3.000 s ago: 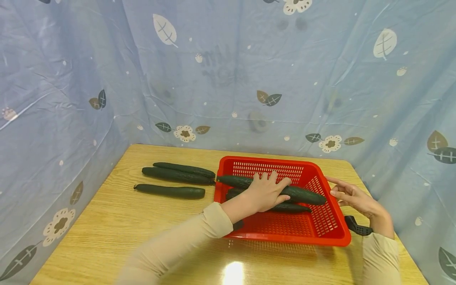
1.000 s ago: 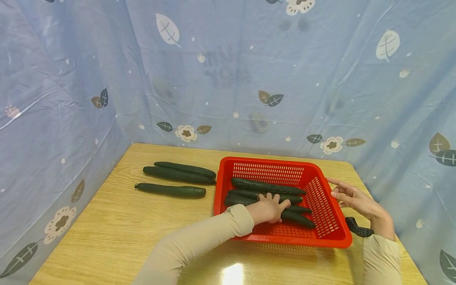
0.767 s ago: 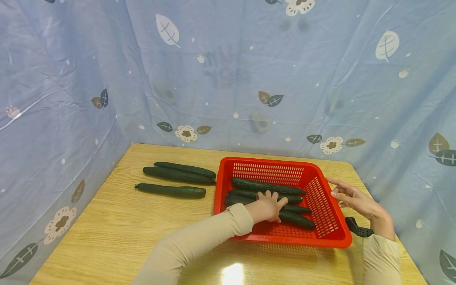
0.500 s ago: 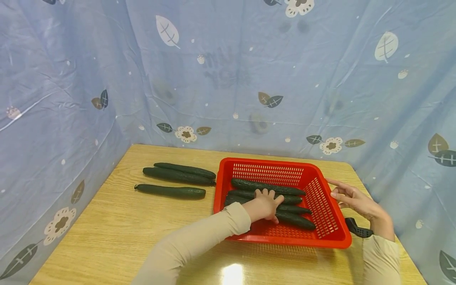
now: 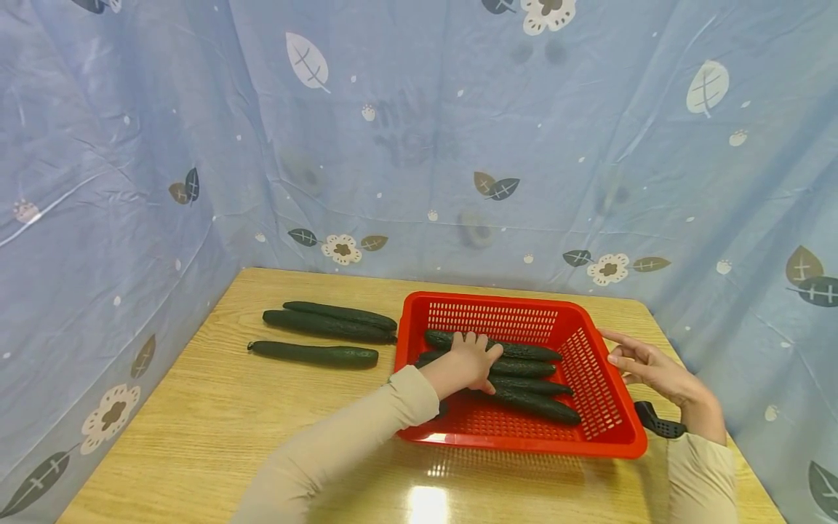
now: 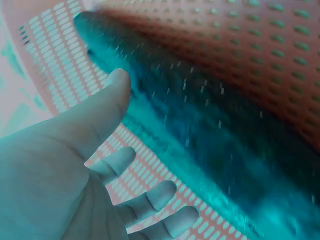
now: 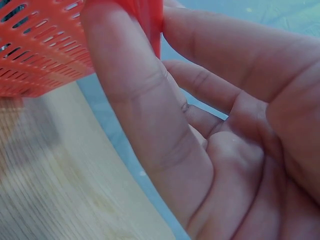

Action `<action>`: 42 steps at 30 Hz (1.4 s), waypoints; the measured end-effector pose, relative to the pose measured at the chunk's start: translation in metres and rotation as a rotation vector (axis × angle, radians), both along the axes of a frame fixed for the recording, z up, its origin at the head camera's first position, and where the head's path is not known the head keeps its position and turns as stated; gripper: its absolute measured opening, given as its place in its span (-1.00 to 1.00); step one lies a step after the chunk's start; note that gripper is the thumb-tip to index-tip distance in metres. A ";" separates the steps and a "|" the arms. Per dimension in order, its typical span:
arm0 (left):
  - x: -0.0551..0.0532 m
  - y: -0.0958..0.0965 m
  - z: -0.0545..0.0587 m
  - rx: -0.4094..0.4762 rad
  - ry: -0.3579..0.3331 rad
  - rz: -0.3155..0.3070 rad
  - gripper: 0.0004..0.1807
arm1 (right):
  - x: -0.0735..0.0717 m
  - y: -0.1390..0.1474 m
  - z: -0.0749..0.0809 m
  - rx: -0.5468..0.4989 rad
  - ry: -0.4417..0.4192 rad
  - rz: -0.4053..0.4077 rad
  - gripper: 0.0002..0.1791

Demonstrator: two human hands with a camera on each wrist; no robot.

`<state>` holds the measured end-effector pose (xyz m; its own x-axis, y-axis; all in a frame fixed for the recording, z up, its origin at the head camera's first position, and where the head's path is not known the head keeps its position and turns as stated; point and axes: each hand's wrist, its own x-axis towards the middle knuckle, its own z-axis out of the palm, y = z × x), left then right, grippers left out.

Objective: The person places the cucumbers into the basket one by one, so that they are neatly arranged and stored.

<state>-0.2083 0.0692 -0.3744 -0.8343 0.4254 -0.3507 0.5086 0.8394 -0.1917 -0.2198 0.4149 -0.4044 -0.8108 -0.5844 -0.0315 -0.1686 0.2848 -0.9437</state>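
Several dark green cucumbers lie side by side in a red plastic basket (image 5: 511, 441), among them a front cucumber (image 5: 537, 405). My left hand (image 5: 463, 362) is over their left part, covering some of them. In the left wrist view its fingers are spread and slightly bent beside a large cucumber (image 6: 200, 120), gripping nothing. At the basket's right end my right hand (image 5: 655, 372) pinches the rim. The right wrist view shows the red rim (image 7: 150, 20) between thumb and fingers.
Left of the basket, a long cucumber (image 5: 327, 325) lies against a thinner cucumber (image 5: 340, 313) behind it, with a separate cucumber (image 5: 314, 354) in front. The wooden table (image 5: 196, 437) is bordered by a blue patterned curtain (image 5: 393, 145) at back and sides.
My left hand laid a cucumber in the front of the basket and let go, then moved back and left over the others. The right hand stays at the rim.
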 end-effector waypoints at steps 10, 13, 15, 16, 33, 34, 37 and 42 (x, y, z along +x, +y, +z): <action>-0.003 -0.023 0.017 0.101 0.039 0.004 -0.23 | -0.001 0.000 0.000 -0.014 0.004 0.017 -0.42; -0.002 -0.031 0.022 0.137 0.050 -0.001 -0.26 | 0.000 0.000 -0.001 -0.015 -0.002 0.015 -0.42; 0.000 -0.036 0.026 0.166 0.054 -0.008 -0.26 | 0.000 0.000 -0.001 -0.017 -0.006 0.014 -0.42; 0.001 -0.038 0.028 0.179 0.055 -0.011 -0.26 | 0.000 0.000 -0.001 -0.019 -0.008 0.015 -0.42; 0.016 -0.108 0.038 0.414 0.186 -0.048 -0.61 | 0.000 0.000 -0.002 -0.053 -0.006 0.046 -0.43; 0.016 -0.113 0.038 0.432 0.191 -0.042 -0.61 | 0.000 0.000 -0.002 -0.051 -0.006 0.044 -0.43; 0.018 -0.126 0.037 0.478 0.213 -0.018 -0.61 | 0.000 0.000 -0.002 -0.046 -0.008 0.040 -0.43; 0.019 -0.146 0.032 0.590 0.232 0.031 -0.58 | -0.001 0.001 -0.002 -0.046 -0.010 0.040 -0.43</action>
